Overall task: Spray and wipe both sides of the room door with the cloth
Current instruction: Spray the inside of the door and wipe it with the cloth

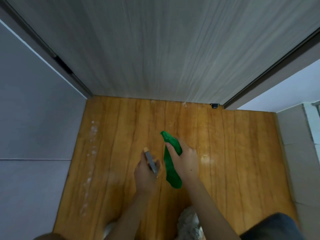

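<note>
the grey wood-grain room door point(155, 49) stands closed ahead, filling the frame between its dark jambs, so this face is ready for wiping. below it lies the orange plank floor point(121, 135), flecked with white specks near the left wall. the right hand point(183, 158) grips a bunched green cloth point(171, 163), held low, well apart from the door. the left hand point(145, 172) clasps a slim grey object point(151, 161), probably the sprayer. a small black door stop point(214, 106) sits at the threshold.
</note>
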`<state>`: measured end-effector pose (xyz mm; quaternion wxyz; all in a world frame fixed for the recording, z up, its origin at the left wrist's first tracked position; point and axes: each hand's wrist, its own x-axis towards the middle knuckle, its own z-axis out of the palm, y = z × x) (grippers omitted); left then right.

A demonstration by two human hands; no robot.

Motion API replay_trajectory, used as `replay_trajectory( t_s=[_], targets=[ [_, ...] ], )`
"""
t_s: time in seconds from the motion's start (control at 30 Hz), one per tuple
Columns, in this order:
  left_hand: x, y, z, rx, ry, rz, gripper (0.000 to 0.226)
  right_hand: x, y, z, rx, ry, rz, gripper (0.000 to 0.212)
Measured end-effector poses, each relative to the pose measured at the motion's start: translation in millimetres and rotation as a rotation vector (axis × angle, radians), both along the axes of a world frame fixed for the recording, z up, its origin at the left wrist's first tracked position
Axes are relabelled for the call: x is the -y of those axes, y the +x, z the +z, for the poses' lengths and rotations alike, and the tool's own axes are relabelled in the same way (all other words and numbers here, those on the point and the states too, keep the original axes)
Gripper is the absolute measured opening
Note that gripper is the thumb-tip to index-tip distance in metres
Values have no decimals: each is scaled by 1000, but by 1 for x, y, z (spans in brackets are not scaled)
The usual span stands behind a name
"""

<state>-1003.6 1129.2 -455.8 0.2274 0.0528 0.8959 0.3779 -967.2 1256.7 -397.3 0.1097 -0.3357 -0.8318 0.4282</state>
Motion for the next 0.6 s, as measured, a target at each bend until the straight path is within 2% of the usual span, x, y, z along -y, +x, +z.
replay_trajectory(
  t_s=[0.13,0.27,0.4,0.5,0.6],
  targets=[
    [8,4,131,-24,-26,-128,48,-8,12,128,61,-39,1,35],
    [-2,4,292,-18,51,-114,59,-21,24,285,64,-56,46,34],
    [-23,-10,455,-20,146,-105,47,-43,26,437,47,-18,110,32],
    [-32,-32,539,-41,251,-94,46,-65,12,533,-29,31,139,31],
    [-48,-57,597,-92,386,-84,43,-90,-10,614,-127,97,157,33]
  ],
)
